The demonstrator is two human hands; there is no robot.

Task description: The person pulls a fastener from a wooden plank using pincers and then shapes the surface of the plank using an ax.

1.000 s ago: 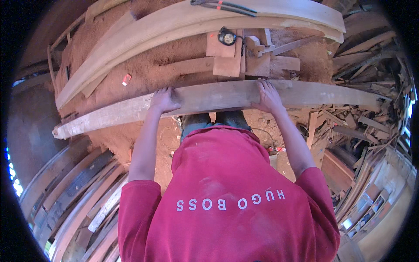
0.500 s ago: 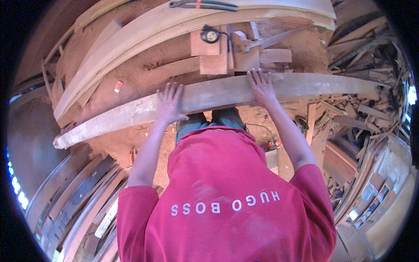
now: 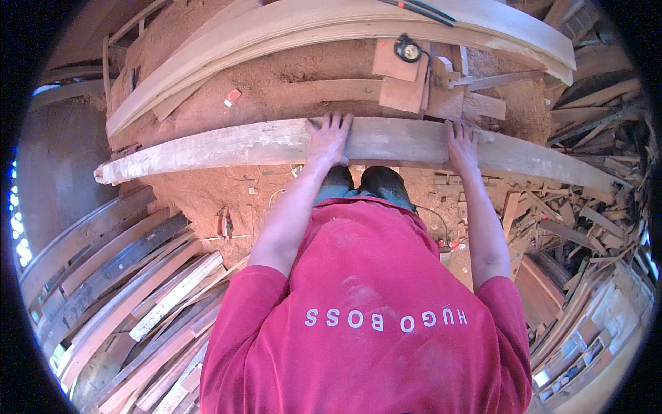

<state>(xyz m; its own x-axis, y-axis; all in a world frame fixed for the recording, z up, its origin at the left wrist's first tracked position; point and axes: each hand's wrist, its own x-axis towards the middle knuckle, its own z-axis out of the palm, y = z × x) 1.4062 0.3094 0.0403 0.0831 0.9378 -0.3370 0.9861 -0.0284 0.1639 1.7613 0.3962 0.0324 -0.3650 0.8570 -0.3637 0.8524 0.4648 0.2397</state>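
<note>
A long, curved wooden beam (image 3: 241,141), pale and whitish in places, lies crosswise in front of my body. My left hand (image 3: 328,141) grips it left of centre, with spread fingers hooked over the far edge and the thumb at the near edge. My right hand (image 3: 461,146) holds it right of centre, fingers curled over the far edge. Beyond the beam sit square wooden pieces (image 3: 400,93), a black round tape-like tool (image 3: 407,48) with a cord or strap, and a small red-and-white object (image 3: 233,97).
Curved planks (image 3: 338,34) lie at the back with black-handled pliers (image 3: 420,10) on them, over sawdust. Curved boards (image 3: 131,283) are stacked at lower left. Scrap wood (image 3: 579,228) is heaped at right. A tool (image 3: 226,224) lies on the dusty floor below the beam.
My left hand has shifted rightward along the beam, closer to my right hand. Both hands' fingers were lifted and spread half a second ago and now curl over the edge. The view has shifted.
</note>
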